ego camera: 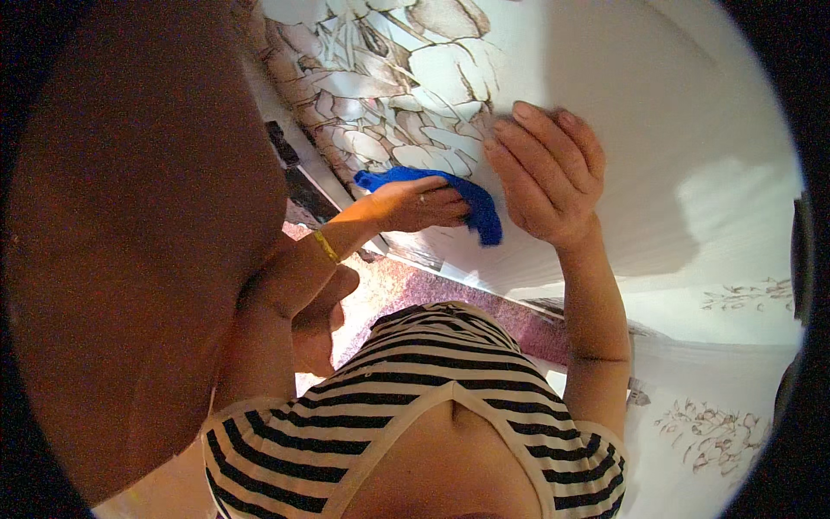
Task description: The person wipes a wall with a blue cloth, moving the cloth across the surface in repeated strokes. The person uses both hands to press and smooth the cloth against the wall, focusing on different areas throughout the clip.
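A bunched blue cloth [483, 211] lies against a pale surface [622, 130] printed with a brown-outlined leaf and petal pattern [447, 71]. My left hand [421, 204], with a ring and a yellow band at the wrist, grips the cloth from the near side, partly hiding it. To its right, my right hand [548, 172] is raised over the pale surface, its fingers loosely curved and a little apart. Nothing shows in it; whether its fingertips touch the surface cannot be told.
A large dark brown surface [142, 227] fills the left side. Below the pale surface's edge is a pinkish-purple carpet [415, 285], partly in bright light. Smaller plant patterns [713, 428] show on white surfaces at the right. Dark objects stand at the far right rim.
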A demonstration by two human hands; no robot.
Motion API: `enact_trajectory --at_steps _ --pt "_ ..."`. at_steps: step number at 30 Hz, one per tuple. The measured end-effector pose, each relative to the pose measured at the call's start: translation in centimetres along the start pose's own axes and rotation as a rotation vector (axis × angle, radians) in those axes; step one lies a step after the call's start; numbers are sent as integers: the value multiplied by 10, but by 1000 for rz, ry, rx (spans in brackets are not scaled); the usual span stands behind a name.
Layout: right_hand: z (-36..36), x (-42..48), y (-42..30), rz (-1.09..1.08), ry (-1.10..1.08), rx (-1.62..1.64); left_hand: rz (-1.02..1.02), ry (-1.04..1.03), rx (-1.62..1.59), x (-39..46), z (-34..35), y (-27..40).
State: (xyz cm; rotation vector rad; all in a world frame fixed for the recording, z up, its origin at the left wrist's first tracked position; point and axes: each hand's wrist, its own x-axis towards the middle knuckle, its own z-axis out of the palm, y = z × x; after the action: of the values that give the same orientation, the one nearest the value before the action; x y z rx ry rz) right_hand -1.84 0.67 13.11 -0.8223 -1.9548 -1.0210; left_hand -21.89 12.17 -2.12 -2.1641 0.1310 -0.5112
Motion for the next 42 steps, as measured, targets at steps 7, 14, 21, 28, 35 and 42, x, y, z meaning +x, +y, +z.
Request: enact_trajectory --at_steps 7,14,21,28,35,42 --pt "-39 -13 14 163 148 -125 -635 234 -146 34 -16 -16" --pt "-56 -38 2 250 74 -181 2 263 -191 81 2 36" --pt "-96 -53 -2 531 416 -174 -574 568 -264 174 -58 -27" --pt "-91 -67 -20 509 240 -114 -479 548 -404 203 -42 9" --pt "-95 -56 7 569 247 -162 -681 887 -1159 223 -83 -3" --pt "-83 -83 32 292 -14 -453 -575 939 -986 202 -69 0"
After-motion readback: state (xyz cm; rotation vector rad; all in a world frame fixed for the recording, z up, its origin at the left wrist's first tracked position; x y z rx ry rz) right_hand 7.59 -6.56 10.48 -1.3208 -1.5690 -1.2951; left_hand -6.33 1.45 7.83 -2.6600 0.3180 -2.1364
